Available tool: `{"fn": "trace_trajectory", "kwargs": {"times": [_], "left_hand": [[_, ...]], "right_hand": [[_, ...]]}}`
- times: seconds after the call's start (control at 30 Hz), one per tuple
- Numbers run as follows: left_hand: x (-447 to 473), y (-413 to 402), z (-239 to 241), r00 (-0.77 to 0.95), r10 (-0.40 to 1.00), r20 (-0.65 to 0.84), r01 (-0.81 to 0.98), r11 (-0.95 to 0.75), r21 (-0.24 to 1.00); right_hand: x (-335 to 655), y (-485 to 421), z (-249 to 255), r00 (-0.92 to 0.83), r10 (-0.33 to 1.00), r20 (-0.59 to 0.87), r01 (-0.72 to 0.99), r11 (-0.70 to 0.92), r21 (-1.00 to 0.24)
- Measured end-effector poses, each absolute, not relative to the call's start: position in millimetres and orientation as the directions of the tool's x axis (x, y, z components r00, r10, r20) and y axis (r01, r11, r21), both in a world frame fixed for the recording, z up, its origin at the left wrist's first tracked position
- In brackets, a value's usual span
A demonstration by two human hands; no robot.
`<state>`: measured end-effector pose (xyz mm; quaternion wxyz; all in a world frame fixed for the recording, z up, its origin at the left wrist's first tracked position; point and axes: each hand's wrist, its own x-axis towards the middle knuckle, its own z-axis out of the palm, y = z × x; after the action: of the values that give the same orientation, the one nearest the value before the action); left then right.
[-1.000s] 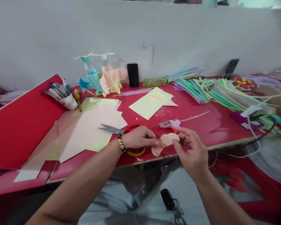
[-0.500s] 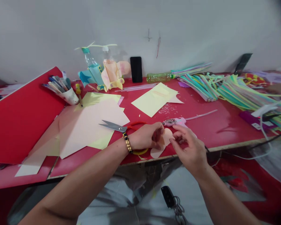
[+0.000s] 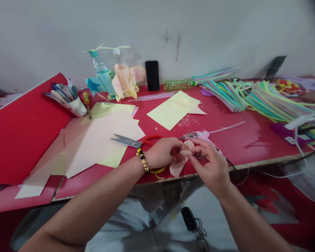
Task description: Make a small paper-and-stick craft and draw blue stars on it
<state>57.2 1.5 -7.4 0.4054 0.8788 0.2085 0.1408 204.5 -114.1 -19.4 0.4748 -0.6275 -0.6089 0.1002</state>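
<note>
My left hand [image 3: 164,152], with a beaded bracelet at the wrist, curls its fingers at one side of a small pale pink paper cutout [image 3: 185,153]. My right hand [image 3: 210,161] pinches the other side between thumb and fingertips, and the cutout looks bent between them. Beneath lies more rounded pink paper [image 3: 177,168] near the table's front edge; whether it is one piece with the cutout I cannot tell. Scissors [image 3: 129,141] with red handles lie part open behind my left hand. Just past my right fingers is a pink glue gun [image 3: 196,135] with a clear stick in it.
Pink paper sheets [image 3: 104,133] cover the table's left part. A yellow sheet [image 3: 173,112] lies at the middle. Two decorated bottles [image 3: 123,77], a phone [image 3: 152,76] and a green bottle [image 3: 178,84] line the wall. A pen cup [image 3: 78,106] stands left, bundled coloured strips [image 3: 267,98] right.
The small paper cutout has tilted and now shows as a curved strip between my hands. My right hand has shifted slightly left, and the camera view has moved a little.
</note>
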Motion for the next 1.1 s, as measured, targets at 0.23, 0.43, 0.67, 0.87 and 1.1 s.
{"fn": "trace_trajectory", "kwargs": {"times": [0.23, 0.43, 0.67, 0.87, 1.1], "left_hand": [[55.4, -0.8, -12.7, 0.896, 0.434, 0.097, 0.185, -0.562, 0.806], [54.0, -1.4, -11.7, 0.906, 0.412, 0.1, 0.212, -0.644, 0.735], [50.1, 4.0, -13.1, 0.947, 0.298, 0.121, 0.161, -0.764, 0.625], [47.3, 5.1, -10.4, 0.955, 0.275, 0.114, 0.161, -0.799, 0.579], [50.0, 3.2, -2.7, 0.863, 0.501, 0.069, 0.201, -0.465, 0.862]], "right_hand": [[206.1, -120.0, -19.2, 0.193, 0.903, 0.384, 0.537, 0.23, -0.811], [260.8, -129.9, -18.9, 0.383, 0.791, 0.477, 0.841, -0.085, -0.535], [297.8, -106.6, -20.1, 0.333, 0.937, 0.108, 0.916, -0.295, -0.272], [307.2, -117.0, -12.7, 0.454, 0.882, -0.129, 0.597, -0.408, -0.691], [290.3, -156.3, -27.0, 0.454, 0.889, -0.057, 0.268, -0.197, -0.943]]}}
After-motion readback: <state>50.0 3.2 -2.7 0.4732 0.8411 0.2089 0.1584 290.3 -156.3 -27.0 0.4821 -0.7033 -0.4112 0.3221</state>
